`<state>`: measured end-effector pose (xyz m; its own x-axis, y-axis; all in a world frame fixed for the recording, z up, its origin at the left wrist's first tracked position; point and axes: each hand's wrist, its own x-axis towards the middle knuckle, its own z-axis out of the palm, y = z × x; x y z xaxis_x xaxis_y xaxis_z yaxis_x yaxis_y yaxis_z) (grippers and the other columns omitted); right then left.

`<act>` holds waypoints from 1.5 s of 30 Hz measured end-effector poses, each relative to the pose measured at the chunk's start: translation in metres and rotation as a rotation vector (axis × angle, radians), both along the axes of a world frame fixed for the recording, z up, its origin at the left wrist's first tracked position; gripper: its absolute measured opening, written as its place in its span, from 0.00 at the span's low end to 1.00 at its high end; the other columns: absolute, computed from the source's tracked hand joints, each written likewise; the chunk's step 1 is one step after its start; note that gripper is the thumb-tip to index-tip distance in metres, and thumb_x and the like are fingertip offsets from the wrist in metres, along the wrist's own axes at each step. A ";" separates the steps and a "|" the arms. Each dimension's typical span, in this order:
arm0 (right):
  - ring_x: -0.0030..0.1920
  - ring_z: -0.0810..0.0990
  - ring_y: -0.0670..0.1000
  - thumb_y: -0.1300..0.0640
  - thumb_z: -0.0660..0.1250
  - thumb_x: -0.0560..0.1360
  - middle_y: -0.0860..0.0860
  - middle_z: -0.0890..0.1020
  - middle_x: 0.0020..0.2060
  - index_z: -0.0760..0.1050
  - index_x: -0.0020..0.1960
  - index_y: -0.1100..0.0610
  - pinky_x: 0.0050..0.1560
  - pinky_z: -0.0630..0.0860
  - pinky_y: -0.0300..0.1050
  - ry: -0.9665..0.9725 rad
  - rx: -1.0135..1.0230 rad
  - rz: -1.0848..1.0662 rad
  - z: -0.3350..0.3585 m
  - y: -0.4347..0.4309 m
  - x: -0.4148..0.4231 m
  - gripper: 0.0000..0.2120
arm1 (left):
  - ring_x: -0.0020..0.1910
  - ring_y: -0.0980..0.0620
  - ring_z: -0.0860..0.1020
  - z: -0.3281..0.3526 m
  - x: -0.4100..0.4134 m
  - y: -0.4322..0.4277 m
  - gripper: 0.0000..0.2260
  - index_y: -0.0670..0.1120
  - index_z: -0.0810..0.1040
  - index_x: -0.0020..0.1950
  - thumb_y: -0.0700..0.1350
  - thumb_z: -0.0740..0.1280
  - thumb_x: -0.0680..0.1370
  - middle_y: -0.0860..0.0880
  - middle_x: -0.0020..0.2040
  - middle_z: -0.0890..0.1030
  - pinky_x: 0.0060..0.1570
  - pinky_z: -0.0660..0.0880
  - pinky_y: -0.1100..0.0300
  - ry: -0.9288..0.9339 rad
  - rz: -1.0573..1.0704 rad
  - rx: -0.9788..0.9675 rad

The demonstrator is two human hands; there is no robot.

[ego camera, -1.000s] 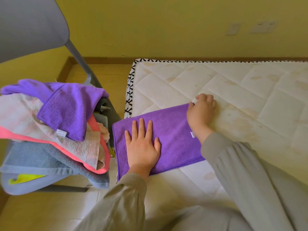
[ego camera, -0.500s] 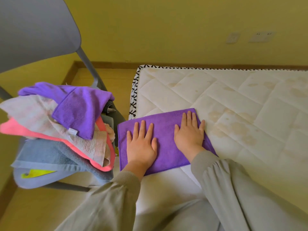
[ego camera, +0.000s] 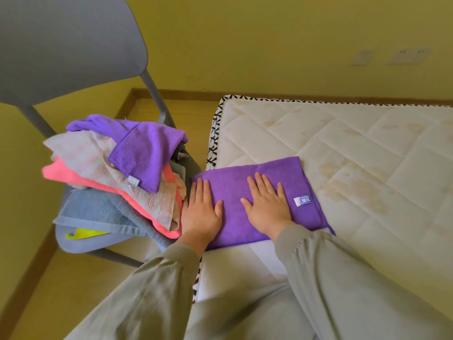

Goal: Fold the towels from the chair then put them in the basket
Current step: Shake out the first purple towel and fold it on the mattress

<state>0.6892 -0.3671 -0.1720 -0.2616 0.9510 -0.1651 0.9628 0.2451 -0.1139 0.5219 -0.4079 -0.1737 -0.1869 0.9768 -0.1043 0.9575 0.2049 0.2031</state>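
A folded purple towel (ego camera: 235,180) lies flat at the near left corner of the white quilted mattress (ego camera: 355,148). My left hand (ego camera: 202,212) presses on its left end with straight fingers. My right hand (ego camera: 268,204) lies flat on its middle, just left of a small white label (ego camera: 302,200). On the grey chair (ego camera: 73,45) to the left sits a pile of towels (ego camera: 117,177): another purple one (ego camera: 144,153) on top, then a pale pink one, a coral one and a grey-blue one. No basket is in view.
The chair seat touches the mattress's patterned edge (ego camera: 214,133). Wooden floor (ego camera: 61,290) runs under the chair and along the yellow wall (ego camera: 269,40). My knees in grey-green trousers (ego camera: 245,315) fill the bottom of the view.
My right hand folded the towel's right end over and came down flat on the middle. The towel is now shorter, with its label showing on top. My left hand slid toward the left end.
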 end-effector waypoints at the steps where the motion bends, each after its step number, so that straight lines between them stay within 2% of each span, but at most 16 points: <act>1: 0.77 0.42 0.49 0.40 0.45 0.80 0.49 0.45 0.78 0.44 0.78 0.52 0.73 0.38 0.57 -0.027 0.007 -0.019 0.002 0.000 0.001 0.31 | 0.77 0.49 0.46 0.001 0.000 0.000 0.30 0.43 0.46 0.78 0.57 0.48 0.81 0.45 0.79 0.48 0.73 0.50 0.50 0.045 -0.003 -0.009; 3: 0.77 0.43 0.51 0.42 0.47 0.81 0.52 0.47 0.78 0.46 0.78 0.55 0.73 0.38 0.58 -0.067 0.068 0.015 0.008 0.001 0.002 0.31 | 0.77 0.47 0.44 0.005 0.006 0.000 0.30 0.44 0.47 0.78 0.56 0.49 0.81 0.45 0.79 0.46 0.73 0.47 0.46 0.125 -0.021 0.002; 6: 0.77 0.45 0.53 0.45 0.48 0.81 0.53 0.51 0.77 0.50 0.78 0.55 0.73 0.40 0.59 -0.049 0.162 0.004 0.015 0.005 0.008 0.29 | 0.77 0.47 0.43 0.011 0.032 0.000 0.28 0.48 0.49 0.78 0.56 0.51 0.80 0.46 0.79 0.46 0.73 0.45 0.44 0.051 -0.103 0.063; 8: 0.77 0.44 0.53 0.44 0.47 0.81 0.53 0.49 0.78 0.49 0.78 0.53 0.73 0.40 0.59 -0.041 0.099 -0.073 0.013 0.007 0.026 0.28 | 0.77 0.46 0.43 0.011 0.054 -0.002 0.28 0.50 0.50 0.78 0.56 0.51 0.80 0.47 0.79 0.46 0.73 0.45 0.44 -0.022 -0.162 0.054; 10: 0.77 0.42 0.52 0.42 0.45 0.81 0.50 0.46 0.78 0.45 0.78 0.49 0.73 0.40 0.59 -0.085 0.017 -0.088 0.007 0.007 0.051 0.28 | 0.77 0.46 0.41 0.006 0.067 -0.006 0.27 0.52 0.48 0.78 0.57 0.49 0.81 0.48 0.79 0.45 0.73 0.43 0.43 -0.003 -0.207 0.015; 12: 0.77 0.43 0.51 0.42 0.44 0.81 0.49 0.45 0.78 0.43 0.78 0.47 0.73 0.42 0.60 -0.127 0.038 -0.105 0.002 0.004 0.077 0.28 | 0.77 0.46 0.40 0.002 0.068 -0.009 0.28 0.53 0.46 0.78 0.59 0.48 0.80 0.48 0.79 0.44 0.72 0.40 0.42 0.042 -0.228 0.015; 14: 0.77 0.45 0.51 0.44 0.45 0.81 0.50 0.47 0.78 0.44 0.78 0.48 0.73 0.45 0.60 -0.116 0.074 -0.243 -0.001 -0.001 0.097 0.27 | 0.77 0.46 0.40 -0.001 0.068 -0.011 0.28 0.54 0.45 0.78 0.60 0.46 0.80 0.48 0.79 0.44 0.72 0.39 0.42 0.056 -0.258 0.030; 17: 0.76 0.51 0.53 0.47 0.48 0.81 0.54 0.54 0.77 0.52 0.77 0.56 0.72 0.50 0.59 -0.031 0.102 -0.522 -0.003 -0.005 0.104 0.27 | 0.77 0.46 0.39 -0.002 0.073 -0.011 0.29 0.56 0.44 0.78 0.62 0.44 0.79 0.49 0.79 0.44 0.72 0.37 0.41 0.066 -0.263 0.035; 20: 0.67 0.66 0.57 0.48 0.54 0.80 0.58 0.71 0.66 0.68 0.66 0.61 0.62 0.62 0.55 0.039 0.249 -0.589 0.002 -0.003 0.097 0.22 | 0.77 0.46 0.39 -0.004 0.075 -0.011 0.29 0.56 0.43 0.78 0.62 0.42 0.78 0.49 0.79 0.44 0.72 0.38 0.40 0.091 -0.244 0.021; 22: 0.60 0.70 0.60 0.48 0.56 0.79 0.60 0.76 0.56 0.74 0.57 0.62 0.55 0.65 0.54 0.116 0.307 -0.639 0.008 0.002 0.093 0.19 | 0.77 0.46 0.40 -0.005 0.075 -0.011 0.29 0.55 0.43 0.78 0.62 0.43 0.78 0.49 0.79 0.44 0.72 0.39 0.40 0.092 -0.238 0.016; 29: 0.42 0.79 0.61 0.48 0.62 0.74 0.59 0.80 0.41 0.71 0.50 0.62 0.42 0.73 0.49 0.302 0.112 -0.773 0.020 0.011 0.077 0.17 | 0.77 0.45 0.39 -0.006 0.076 -0.010 0.29 0.55 0.41 0.78 0.62 0.42 0.78 0.48 0.79 0.43 0.73 0.39 0.40 0.108 -0.246 -0.008; 32: 0.44 0.78 0.62 0.57 0.63 0.72 0.59 0.80 0.44 0.72 0.49 0.63 0.43 0.74 0.49 0.349 0.091 -0.689 0.021 0.011 0.076 0.10 | 0.77 0.45 0.39 -0.006 0.076 -0.008 0.29 0.55 0.40 0.78 0.61 0.42 0.78 0.48 0.79 0.42 0.72 0.38 0.40 0.108 -0.262 -0.035; 35: 0.42 0.76 0.61 0.65 0.62 0.70 0.59 0.78 0.42 0.70 0.45 0.62 0.40 0.70 0.48 0.529 0.116 -0.634 0.024 0.012 0.070 0.04 | 0.77 0.45 0.37 -0.003 0.070 -0.003 0.29 0.56 0.39 0.77 0.61 0.45 0.80 0.49 0.78 0.39 0.71 0.37 0.40 0.052 -0.300 -0.108; 39: 0.38 0.73 0.57 0.70 0.59 0.69 0.52 0.75 0.35 0.69 0.43 0.57 0.38 0.67 0.44 0.852 0.072 -0.683 0.042 0.015 0.058 0.10 | 0.77 0.47 0.39 0.014 0.063 0.005 0.27 0.56 0.43 0.78 0.60 0.48 0.81 0.50 0.79 0.41 0.72 0.39 0.41 -0.032 -0.313 -0.210; 42: 0.40 0.75 0.53 0.72 0.56 0.69 0.50 0.77 0.38 0.74 0.48 0.56 0.40 0.68 0.40 1.014 0.010 -0.602 0.070 0.022 0.046 0.16 | 0.77 0.47 0.46 0.040 0.061 0.015 0.26 0.52 0.50 0.78 0.54 0.53 0.82 0.48 0.79 0.47 0.74 0.48 0.42 -0.207 -0.240 -0.198; 45: 0.41 0.76 0.51 0.72 0.56 0.71 0.51 0.79 0.42 0.76 0.56 0.55 0.41 0.70 0.39 1.039 -0.022 -0.408 0.104 0.028 0.034 0.21 | 0.76 0.47 0.54 0.079 0.052 0.027 0.26 0.46 0.55 0.77 0.48 0.58 0.81 0.44 0.78 0.54 0.73 0.54 0.51 -0.424 -0.149 -0.054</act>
